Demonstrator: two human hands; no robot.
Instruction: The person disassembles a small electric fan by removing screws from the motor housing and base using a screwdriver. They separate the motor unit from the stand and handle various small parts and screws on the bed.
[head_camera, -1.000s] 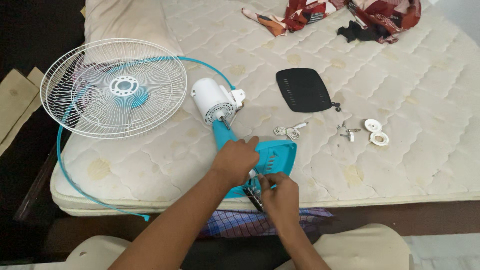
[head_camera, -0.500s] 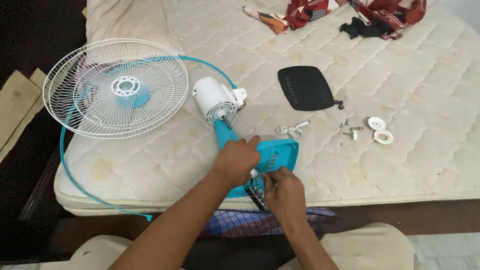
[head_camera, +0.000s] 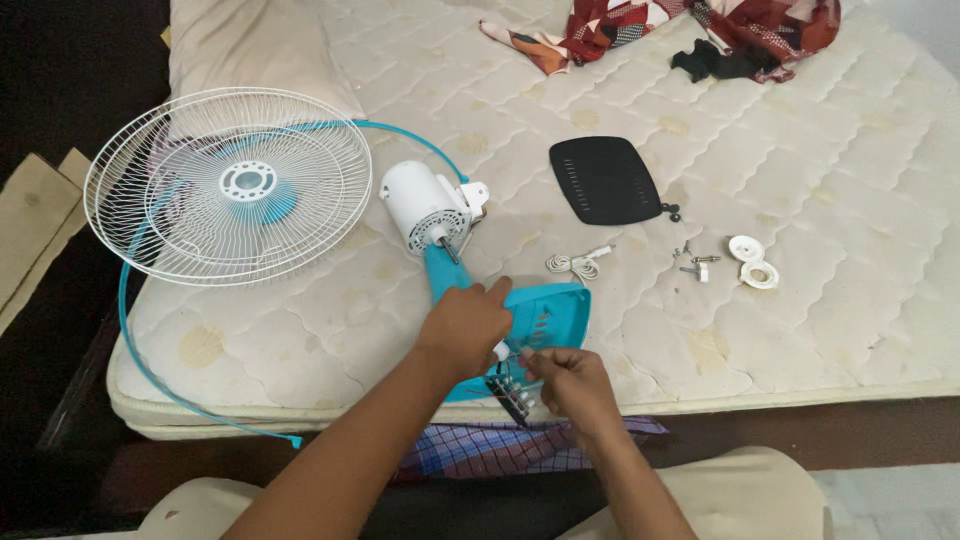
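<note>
The turquoise plastic fan base (head_camera: 545, 320) lies on the quilted cream mattress (head_camera: 800, 330) at its near edge, joined by its turquoise neck to the white cylindrical motor housing (head_camera: 425, 207) further in. The left hand (head_camera: 465, 325) lies palm-down over the base's left side, fingers spread and pressing rather than gripping, forefinger stretched toward the rim. The right hand (head_camera: 570, 380) is at the base's near corner, thumb and fingers pinched together over a small dark switch block with wires (head_camera: 512, 392) that hangs out of the opening; what exactly is pinched is too small to tell, perhaps a wire or a slim tool.

The step in hand looks like work on the switch wiring inside the base. To do it well, the left palm should hold its weight on the shell so the base does not rock on the soft mattress, and the right fingers should pull gently along the wire's line, not sideways, to spare the joints.

Further back lie the white wire fan guard (head_camera: 228, 185), the black oval slotted cover (head_camera: 605, 180), a coiled white cord (head_camera: 575, 264), loose screws (head_camera: 697, 264) and two white round plastic caps (head_camera: 752, 262); the screws sit well clear of the working hands.
</note>
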